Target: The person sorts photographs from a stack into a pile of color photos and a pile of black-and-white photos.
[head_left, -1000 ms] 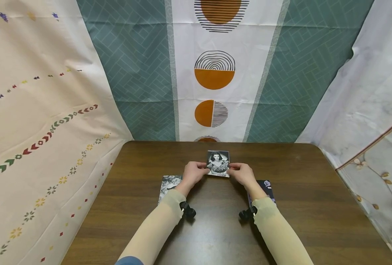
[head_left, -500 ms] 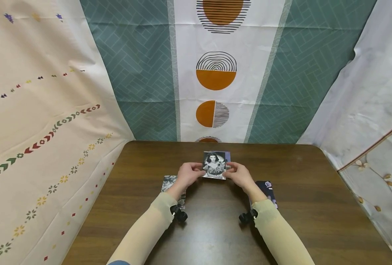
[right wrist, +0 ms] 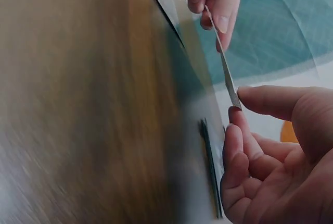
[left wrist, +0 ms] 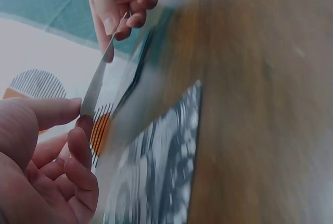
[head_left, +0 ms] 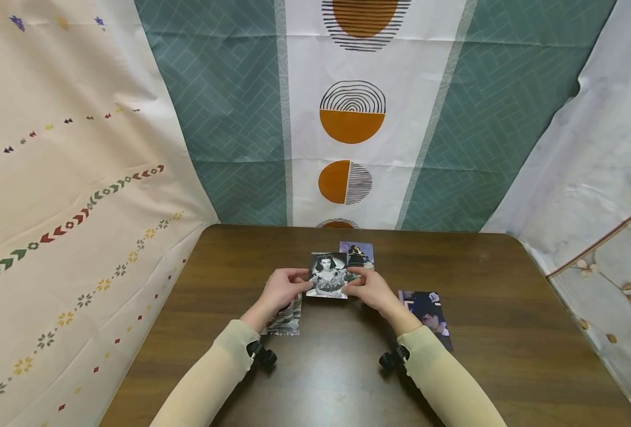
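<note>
While the left hand (head_left: 279, 290) and right hand (head_left: 372, 290) pinch opposite edges of the black-and-white card (head_left: 327, 276), carrying seems the step, and the next move likely calls for level hands.

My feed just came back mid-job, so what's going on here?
A person's left hand and right hand pinch opposite sides of a monochrome portrait card, held up off the table. A purplish card lies just behind it. A grey card lies partly hidden by the left hand, and a dark blue card lies beside the right sleeve.
</note>
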Demonstrator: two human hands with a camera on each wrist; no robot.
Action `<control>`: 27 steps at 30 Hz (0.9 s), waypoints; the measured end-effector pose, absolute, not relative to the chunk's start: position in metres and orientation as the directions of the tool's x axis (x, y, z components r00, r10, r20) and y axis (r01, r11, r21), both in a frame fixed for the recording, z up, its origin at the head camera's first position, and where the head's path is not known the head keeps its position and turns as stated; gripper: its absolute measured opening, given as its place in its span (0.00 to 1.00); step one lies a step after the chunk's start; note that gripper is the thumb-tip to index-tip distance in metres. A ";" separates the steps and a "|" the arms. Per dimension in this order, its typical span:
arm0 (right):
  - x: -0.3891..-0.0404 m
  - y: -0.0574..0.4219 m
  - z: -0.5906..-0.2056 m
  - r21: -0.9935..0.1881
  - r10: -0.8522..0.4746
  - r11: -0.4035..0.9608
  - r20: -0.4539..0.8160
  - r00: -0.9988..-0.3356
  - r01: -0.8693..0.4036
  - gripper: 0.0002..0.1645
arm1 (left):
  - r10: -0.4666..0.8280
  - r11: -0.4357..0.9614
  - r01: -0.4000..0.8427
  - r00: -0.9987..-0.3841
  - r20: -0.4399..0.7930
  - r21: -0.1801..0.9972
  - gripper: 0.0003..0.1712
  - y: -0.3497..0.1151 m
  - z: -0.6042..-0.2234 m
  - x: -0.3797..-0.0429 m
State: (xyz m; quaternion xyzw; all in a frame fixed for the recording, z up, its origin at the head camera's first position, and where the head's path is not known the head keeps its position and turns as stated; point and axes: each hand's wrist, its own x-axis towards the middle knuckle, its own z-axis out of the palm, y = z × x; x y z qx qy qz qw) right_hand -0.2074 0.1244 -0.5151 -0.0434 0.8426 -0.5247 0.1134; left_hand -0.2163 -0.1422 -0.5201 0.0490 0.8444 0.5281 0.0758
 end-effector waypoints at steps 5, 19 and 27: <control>-0.199 0.108 -0.516 -0.903 -0.233 0.429 -0.144 -0.962 0.031 0.37 | 0.173 0.404 0.001 -0.982 -0.075 0.915 0.28 -0.163 -0.521 -0.208; -0.181 0.064 -0.521 -0.891 -0.352 0.449 -0.109 -0.930 -0.066 0.47 | 0.226 0.464 -0.002 -0.967 -0.120 0.886 0.29 -0.218 -0.518 -0.188; -0.174 0.044 -0.528 -0.867 -0.416 0.483 -0.102 -0.904 -0.125 0.49 | 0.278 0.499 0.005 -0.948 -0.154 0.867 0.34 -0.244 -0.518 -0.182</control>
